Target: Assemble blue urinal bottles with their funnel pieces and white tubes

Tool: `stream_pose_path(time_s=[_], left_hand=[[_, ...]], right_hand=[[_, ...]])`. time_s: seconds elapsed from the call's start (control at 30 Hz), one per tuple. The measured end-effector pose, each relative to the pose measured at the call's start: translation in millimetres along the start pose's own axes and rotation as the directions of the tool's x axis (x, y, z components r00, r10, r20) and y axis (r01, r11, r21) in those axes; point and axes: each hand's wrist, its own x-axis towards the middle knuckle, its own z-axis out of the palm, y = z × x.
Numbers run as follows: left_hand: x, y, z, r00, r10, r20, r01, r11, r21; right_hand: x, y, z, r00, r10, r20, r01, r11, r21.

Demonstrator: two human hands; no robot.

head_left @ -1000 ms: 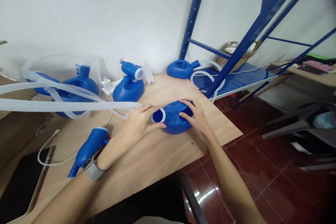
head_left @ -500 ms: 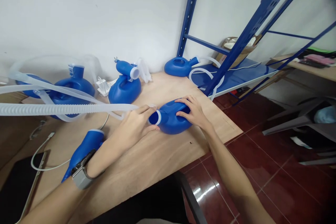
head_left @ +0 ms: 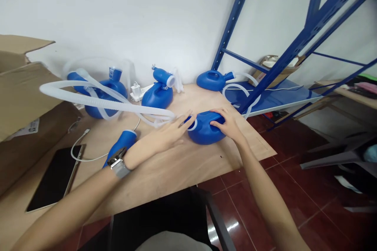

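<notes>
A blue plastic urinal bottle lies on the wooden table, its white-rimmed mouth facing left. My right hand is closed around its handle, with the thumb in the handle opening. My left hand is at the mouth, its fingers stretched out and slightly blurred; the fingertips reach the rim. Behind this hand a white corrugated hose ends; whether the hand touches it is unclear. A separate blue funnel-like piece lies by my left wrist, partly covered by it.
Along the wall stand more blue bottles with hoses, and a white plug adapter. A tablet with a white cable and an open cardboard box are on the left. A blue metal shelf adjoins the table's right side.
The view has shifted left, bringing the box and whole tablet into sight. My left fingers have straightened at the bottle's mouth. My right hand keeps its hold on the handle.
</notes>
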Motion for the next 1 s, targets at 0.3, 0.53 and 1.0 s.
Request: stream_pose_path(time_s=[0.3, 0.53, 1.0], left_hand=[[-121.2, -44.0, -17.6, 0.916, -0.389, -0.100, 0.401, 0.872, 0.282], [-161.3, -57.5, -21.5, 0.749, -0.655, -0.101, 0.663, 0.741, 0.110], [-181.3, -38.4, -17.6, 0.683, -0.701, -0.205, 0.495, 0.651, -0.576]], right_hand=[[-9.4, -36.7, 24.6, 0.902, -0.114, -0.417, 0.045, 0.984, -0.173], [-11.3, -98.1, 89.6, 0.944, -0.069, 0.321, 0.114, 0.986, -0.124], [1.9, -108.5, 97.4, 0.889, 0.080, 0.452, 0.082, 0.941, -0.328]])
